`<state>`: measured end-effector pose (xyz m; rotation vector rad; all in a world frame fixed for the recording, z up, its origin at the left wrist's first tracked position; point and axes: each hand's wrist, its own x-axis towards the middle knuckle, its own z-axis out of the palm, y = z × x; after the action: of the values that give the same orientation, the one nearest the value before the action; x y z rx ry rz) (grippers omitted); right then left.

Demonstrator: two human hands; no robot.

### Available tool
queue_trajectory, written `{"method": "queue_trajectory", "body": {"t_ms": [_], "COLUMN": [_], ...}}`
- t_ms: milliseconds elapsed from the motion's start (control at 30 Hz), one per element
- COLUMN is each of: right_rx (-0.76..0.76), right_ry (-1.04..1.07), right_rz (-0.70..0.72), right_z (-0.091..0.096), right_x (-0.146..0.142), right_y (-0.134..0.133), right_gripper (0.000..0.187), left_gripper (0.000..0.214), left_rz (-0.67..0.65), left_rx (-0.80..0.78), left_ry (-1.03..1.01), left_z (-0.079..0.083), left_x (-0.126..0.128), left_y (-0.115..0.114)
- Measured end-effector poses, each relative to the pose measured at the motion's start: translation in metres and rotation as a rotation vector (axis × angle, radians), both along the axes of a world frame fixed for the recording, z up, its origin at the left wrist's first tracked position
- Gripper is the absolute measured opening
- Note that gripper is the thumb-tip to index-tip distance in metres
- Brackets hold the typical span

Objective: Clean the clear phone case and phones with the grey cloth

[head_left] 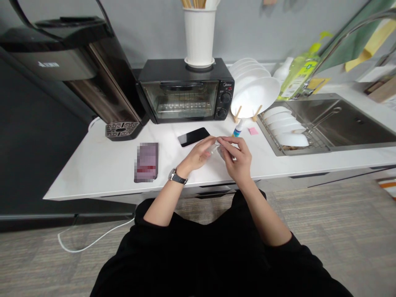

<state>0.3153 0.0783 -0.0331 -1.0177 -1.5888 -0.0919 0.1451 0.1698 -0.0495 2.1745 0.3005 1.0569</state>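
Both my hands meet over the white counter (102, 165), just in front of a black phone (193, 136) lying face up. My left hand (199, 154), with a watch on its wrist, and my right hand (236, 159) pinch the same small, clear, thin piece (215, 147) between their fingertips. What it is I cannot make out. A small bottle with a blue band (238, 129) lies just beyond my right hand, next to a pink sticky note (253, 130).
A dark pouch (146, 161) lies left of my hands. Behind stand a black toaster oven (185, 90) with a white utensil holder (199, 37), a water dispenser (93, 70), white plates on a rack (255, 93), and a sink (340, 121) with bowls at the right.
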Motion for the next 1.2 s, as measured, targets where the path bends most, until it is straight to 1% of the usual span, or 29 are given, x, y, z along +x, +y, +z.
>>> {"method": "queue_trajectory", "body": {"t_ms": [167, 233, 300, 400, 533, 600, 700, 800, 867, 967, 1067, 1200], "right_rx": [0.051, 0.08, 0.119, 0.145, 0.102, 0.087, 0.077, 0.1, 0.144, 0.202, 0.223, 0.221], "right_ry": [-0.086, -0.098, -0.116, -0.144, -0.092, -0.044, -0.001, -0.044, -0.091, -0.131, -0.167, -0.266], "right_rz": [0.077, 0.11, 0.116, 0.066, -0.021, -0.07, -0.12, -0.076, -0.003, 0.078, 0.1, 0.096], "right_z": [-0.006, -0.007, -0.008, -0.01, -0.014, -0.015, -0.017, -0.016, -0.015, -0.014, -0.016, -0.017], "right_x": [-0.013, -0.015, -0.012, 0.001, 0.017, 0.017, 0.009, -0.003, -0.01, -0.015, -0.01, 0.008], "right_y": [-0.011, -0.01, -0.006, 0.005, 0.013, 0.013, 0.008, 0.002, -0.001, -0.002, -0.001, 0.004], "right_gripper": [0.05, 0.052, 0.053, 0.049, 0.041, 0.04, 0.04, 0.042, 0.049, 0.062, 0.063, 0.063], "left_gripper": [0.102, 0.103, 0.099, 0.095, 0.095, 0.096, 0.097, 0.092, 0.091, 0.094, 0.098, 0.096], "left_rz": [-0.049, -0.055, -0.056, -0.047, -0.005, 0.019, 0.019, -0.034, -0.065, -0.072, -0.065, -0.059], "left_rx": [-0.081, -0.111, -0.105, -0.069, -0.059, -0.055, -0.041, -0.043, -0.055, -0.056, -0.046, -0.037], "left_ry": [-0.007, -0.032, -0.051, -0.046, -0.004, 0.017, 0.022, -0.027, -0.059, -0.068, -0.041, -0.014], "left_z": [0.002, 0.002, 0.0, -0.001, -0.003, -0.003, -0.002, 0.001, 0.003, 0.005, 0.005, 0.002], "left_x": [0.0, 0.0, 0.001, 0.001, 0.001, 0.0, 0.0, 0.0, 0.001, 0.0, 0.0, 0.0], "left_y": [-0.003, -0.003, -0.002, 0.0, 0.001, 0.001, 0.0, -0.001, -0.002, -0.003, -0.002, -0.001]}}
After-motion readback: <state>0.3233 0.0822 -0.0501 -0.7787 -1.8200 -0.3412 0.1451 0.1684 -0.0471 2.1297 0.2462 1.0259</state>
